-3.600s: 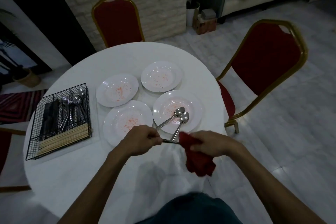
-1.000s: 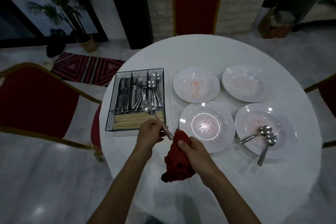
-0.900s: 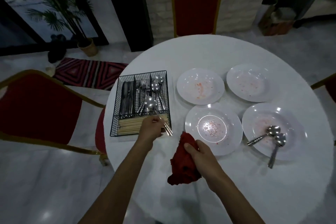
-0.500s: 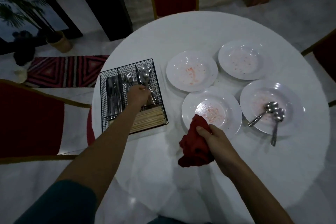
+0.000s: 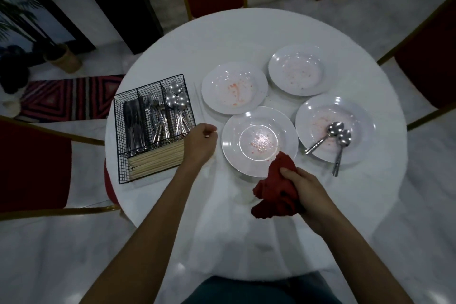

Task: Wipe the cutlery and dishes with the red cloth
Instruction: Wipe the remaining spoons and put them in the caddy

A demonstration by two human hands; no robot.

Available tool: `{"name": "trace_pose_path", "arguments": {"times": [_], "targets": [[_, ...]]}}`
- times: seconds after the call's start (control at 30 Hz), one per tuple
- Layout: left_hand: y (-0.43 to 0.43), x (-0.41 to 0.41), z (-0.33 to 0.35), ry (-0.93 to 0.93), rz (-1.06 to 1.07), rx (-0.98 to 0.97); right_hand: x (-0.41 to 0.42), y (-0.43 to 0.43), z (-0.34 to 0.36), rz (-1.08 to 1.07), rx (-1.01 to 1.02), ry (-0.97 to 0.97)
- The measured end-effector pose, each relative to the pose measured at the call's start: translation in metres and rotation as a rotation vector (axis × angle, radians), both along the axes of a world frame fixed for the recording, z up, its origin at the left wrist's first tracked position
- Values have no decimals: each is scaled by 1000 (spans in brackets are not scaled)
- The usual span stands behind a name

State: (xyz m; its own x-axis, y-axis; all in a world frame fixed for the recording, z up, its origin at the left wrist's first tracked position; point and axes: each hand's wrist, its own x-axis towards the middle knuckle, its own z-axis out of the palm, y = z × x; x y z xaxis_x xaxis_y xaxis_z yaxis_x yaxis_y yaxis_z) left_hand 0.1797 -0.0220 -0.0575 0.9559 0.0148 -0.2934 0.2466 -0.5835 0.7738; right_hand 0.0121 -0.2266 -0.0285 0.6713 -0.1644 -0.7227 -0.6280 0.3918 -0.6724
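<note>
from the head view, the round white tabletop (image 5: 246,32) had a bare stretch on its far side and another on the near side between my forearms. the wire basket (image 5: 122,175) of cutlery sat hard by the left edge, and the plate with two spoons (image 5: 328,136) lay near the right edge. three more stained plates crowded the middle, their rims almost touching. red chairs (image 5: 32,163) stood close at the left, far and right sides.

my left hand (image 5: 201,143) hung in the narrow gap between the basket and the nearest plate (image 5: 232,140), fingers loosely curled, holding nothing i could see. my right hand (image 5: 306,187) gripped the bunched red cloth (image 5: 276,192), whose top fold overlapped that plate's near rim; i could not tell if it touched.
</note>
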Motion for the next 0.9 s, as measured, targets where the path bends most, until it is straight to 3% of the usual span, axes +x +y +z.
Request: {"name": "trace_pose_path", "arguments": {"times": [0.23, 0.47, 0.67, 0.8, 0.9], "targets": [[-92, -73, 8, 110, -294, -23, -24, -51, -1, -74, 27, -25], [-171, -98, 2, 117, -463, 171, -51, -105, -2, -95, 77, -34], [-230, -94, -15, -30, -485, 422, -80, -161, 1, -170, 42, -27], [-270, -108, -22, 134, -651, 620, -95, -196, -3, -265, 73, -14], [-285, -123, -30, 147, -653, 619, -98, -213, -6, -335, 127, -34]]}}
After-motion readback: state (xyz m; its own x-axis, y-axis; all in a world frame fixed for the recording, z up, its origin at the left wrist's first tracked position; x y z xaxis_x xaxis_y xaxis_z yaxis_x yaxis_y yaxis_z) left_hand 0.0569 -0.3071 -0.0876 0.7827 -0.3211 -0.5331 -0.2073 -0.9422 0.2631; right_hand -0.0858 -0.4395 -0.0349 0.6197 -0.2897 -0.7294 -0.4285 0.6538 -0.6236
